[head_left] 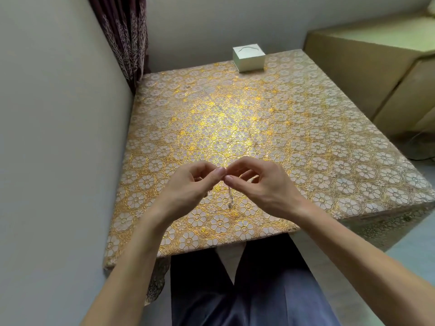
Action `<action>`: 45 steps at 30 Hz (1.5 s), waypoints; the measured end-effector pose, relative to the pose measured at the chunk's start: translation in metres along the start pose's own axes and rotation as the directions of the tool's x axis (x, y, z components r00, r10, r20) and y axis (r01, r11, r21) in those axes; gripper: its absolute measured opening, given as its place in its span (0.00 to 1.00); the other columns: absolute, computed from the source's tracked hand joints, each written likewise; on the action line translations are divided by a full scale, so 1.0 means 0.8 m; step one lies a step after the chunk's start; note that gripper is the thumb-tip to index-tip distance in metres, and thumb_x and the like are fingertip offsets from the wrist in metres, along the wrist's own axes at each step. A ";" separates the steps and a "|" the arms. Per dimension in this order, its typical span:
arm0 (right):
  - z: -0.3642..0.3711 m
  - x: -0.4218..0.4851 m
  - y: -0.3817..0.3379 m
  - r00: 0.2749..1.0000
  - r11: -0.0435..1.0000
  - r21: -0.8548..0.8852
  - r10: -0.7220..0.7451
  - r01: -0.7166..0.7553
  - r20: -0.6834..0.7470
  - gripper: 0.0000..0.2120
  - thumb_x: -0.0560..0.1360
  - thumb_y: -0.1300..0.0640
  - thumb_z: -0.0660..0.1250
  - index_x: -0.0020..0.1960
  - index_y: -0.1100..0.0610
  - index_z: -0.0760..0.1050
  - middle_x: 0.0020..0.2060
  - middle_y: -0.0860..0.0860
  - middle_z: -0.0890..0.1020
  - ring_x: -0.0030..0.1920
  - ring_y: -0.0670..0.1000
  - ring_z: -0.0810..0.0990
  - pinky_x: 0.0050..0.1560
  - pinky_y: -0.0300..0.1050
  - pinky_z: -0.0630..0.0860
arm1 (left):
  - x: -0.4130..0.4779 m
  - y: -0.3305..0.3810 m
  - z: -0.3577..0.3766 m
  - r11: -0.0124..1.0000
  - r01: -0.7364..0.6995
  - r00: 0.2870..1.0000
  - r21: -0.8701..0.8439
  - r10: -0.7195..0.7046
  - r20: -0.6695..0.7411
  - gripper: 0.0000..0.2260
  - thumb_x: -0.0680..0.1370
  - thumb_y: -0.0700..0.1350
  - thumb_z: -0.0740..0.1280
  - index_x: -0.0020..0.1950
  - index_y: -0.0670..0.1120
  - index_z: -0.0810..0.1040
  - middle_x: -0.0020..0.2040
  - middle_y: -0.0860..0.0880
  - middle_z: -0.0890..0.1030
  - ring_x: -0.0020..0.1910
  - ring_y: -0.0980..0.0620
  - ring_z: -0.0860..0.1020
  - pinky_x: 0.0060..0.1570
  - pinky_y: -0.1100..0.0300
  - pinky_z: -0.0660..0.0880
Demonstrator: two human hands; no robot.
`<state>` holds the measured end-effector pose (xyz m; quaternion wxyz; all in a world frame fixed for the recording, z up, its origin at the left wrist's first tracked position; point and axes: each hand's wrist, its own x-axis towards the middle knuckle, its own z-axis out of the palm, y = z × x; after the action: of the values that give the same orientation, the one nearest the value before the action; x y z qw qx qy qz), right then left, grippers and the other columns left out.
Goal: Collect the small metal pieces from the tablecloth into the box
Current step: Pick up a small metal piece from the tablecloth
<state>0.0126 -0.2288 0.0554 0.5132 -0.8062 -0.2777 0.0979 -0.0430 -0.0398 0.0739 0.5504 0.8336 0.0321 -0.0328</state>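
So the person had both hands up over the near part of the tablecloth [317,147], fingertips meeting in the middle. The left hand [190,182] and the right hand [261,182] each had thumb and forefinger pinched together at the same spot, on the top end of a thin chain [230,197]. The other fingers were curled in loosely. The chain hung straight down from the pinch, and its lower end sat right at the cloth; whether it actually touched couldn't be told. It was so fine that which hand carried most of it wasn't clear either.

The box [249,61] was white and stood well apart from the hands, at the far edge of the table near the wall. A little speck [187,87] lay on the far left of the cloth, too small to tell what it was. A dark curtain [124,36] hung in the back left corner.
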 end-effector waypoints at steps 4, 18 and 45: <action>-0.007 0.003 0.001 0.999 0.999 -0.028 0.019 -0.017 0.041 0.05 0.78 0.50 0.71 0.51 0.50 0.81 0.43 0.43 0.84 0.46 0.40 0.83 0.45 0.33 0.78 | -0.001 -0.006 -0.002 1.000 0.005 1.000 0.014 -0.005 -0.026 0.14 0.75 0.59 0.67 0.46 0.49 0.82 0.35 0.53 0.75 0.33 0.60 0.72 0.35 0.65 0.71; -0.015 -0.001 0.012 0.953 0.991 -0.078 0.128 -0.111 0.274 0.05 0.80 0.51 0.67 0.55 0.48 0.78 0.48 0.43 0.82 0.49 0.39 0.80 0.51 0.35 0.78 | -0.001 -0.009 -0.002 0.989 0.018 0.997 -0.144 -0.028 -0.071 0.14 0.75 0.58 0.68 0.44 0.48 0.81 0.33 0.54 0.74 0.32 0.60 0.72 0.33 0.69 0.71; -0.029 -0.036 0.033 0.938 0.934 0.177 0.269 -0.310 0.219 0.04 0.80 0.57 0.67 0.50 0.57 0.79 0.37 0.47 0.82 0.39 0.47 0.81 0.44 0.44 0.78 | -0.042 -0.086 -0.019 0.868 0.124 0.913 -0.482 -0.289 -0.287 0.13 0.79 0.55 0.67 0.41 0.47 0.79 0.31 0.53 0.65 0.29 0.55 0.62 0.32 0.61 0.60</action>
<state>0.0080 -0.2710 0.0387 0.5458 -0.7668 -0.1917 0.2782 -0.0824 0.0002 0.0201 0.7080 0.6658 0.2265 0.0645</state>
